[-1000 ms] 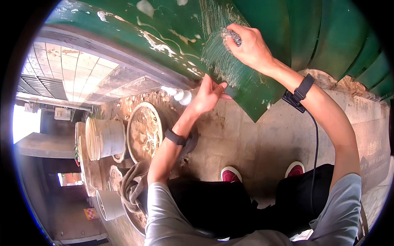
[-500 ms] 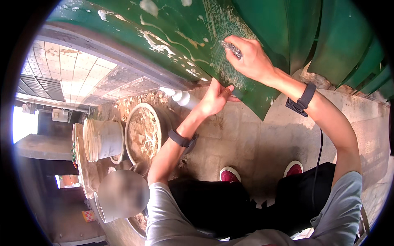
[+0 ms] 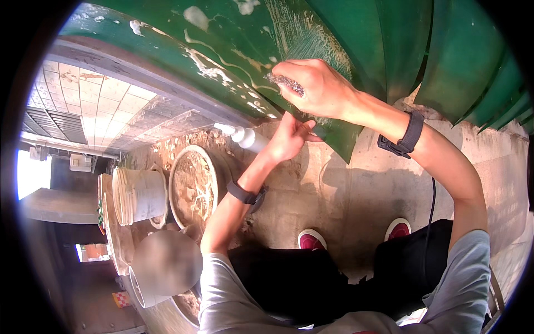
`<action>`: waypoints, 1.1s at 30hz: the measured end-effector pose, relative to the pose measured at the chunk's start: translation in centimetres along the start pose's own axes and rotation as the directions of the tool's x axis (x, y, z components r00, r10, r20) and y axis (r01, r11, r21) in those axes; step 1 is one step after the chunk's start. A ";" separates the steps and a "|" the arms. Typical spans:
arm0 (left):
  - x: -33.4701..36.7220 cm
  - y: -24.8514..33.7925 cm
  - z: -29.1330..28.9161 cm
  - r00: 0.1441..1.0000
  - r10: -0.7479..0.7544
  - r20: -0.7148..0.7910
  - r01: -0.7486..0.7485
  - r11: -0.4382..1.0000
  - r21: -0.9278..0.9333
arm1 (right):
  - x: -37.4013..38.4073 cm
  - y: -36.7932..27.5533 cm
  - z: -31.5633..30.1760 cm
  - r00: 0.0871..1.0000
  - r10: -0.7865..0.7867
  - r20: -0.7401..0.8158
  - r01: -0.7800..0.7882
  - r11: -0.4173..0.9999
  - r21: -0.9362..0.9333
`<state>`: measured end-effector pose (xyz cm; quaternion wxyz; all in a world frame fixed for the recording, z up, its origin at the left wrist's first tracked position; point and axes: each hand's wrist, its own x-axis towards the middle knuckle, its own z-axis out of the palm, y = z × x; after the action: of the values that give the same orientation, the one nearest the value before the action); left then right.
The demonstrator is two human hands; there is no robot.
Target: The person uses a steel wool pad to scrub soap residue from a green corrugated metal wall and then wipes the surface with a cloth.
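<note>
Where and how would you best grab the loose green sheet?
Probably by the lower left edge of the green sheet, coming from the left with thumb and fingers on opposite faces. The edge is thin and free, near a pointed corner, and the left hand is there, below the right hand and its metallic scouring pad.

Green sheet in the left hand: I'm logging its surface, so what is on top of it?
White smears and streaky pale residue show on the green sheet. The right hand holds a metallic scouring pad over it; whatever lies beneath them is covered.
</note>
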<state>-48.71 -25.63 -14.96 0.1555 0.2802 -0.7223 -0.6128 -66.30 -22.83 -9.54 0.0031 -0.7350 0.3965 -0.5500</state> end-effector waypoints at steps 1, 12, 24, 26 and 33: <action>0.3 -0.3 -0.3 0.999 -0.005 0.044 0.006 0.999 -0.035 | 0.4 0.7 -0.4 0.997 0.002 -0.071 -0.004 0.999 -0.038; 0.7 0.2 0.5 0.996 0.082 0.027 -0.080 0.995 -0.065 | 1.2 4.3 -2.9 0.934 0.161 -0.319 -0.193 0.979 -0.072; 0.9 3.1 -1.1 0.979 0.152 -0.134 -0.159 0.986 -0.043 | 1.0 4.7 -3.1 0.901 0.324 -0.288 -0.335 0.942 0.014; 1.2 3.0 -1.4 0.980 0.162 -0.118 -0.163 0.987 -0.002 | 0.8 4.9 -3.5 0.883 0.374 -0.283 -0.386 0.922 0.014; 0.7 2.5 -1.6 0.977 0.180 -0.110 -0.180 0.984 0.009 | 2.6 0.2 -1.2 0.958 0.196 -0.207 -0.191 0.981 0.047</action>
<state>-48.86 -27.10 -12.29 0.2501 0.2468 -0.7349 -0.5800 -67.20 -23.96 -7.09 0.0246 -0.6302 0.4572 -0.6271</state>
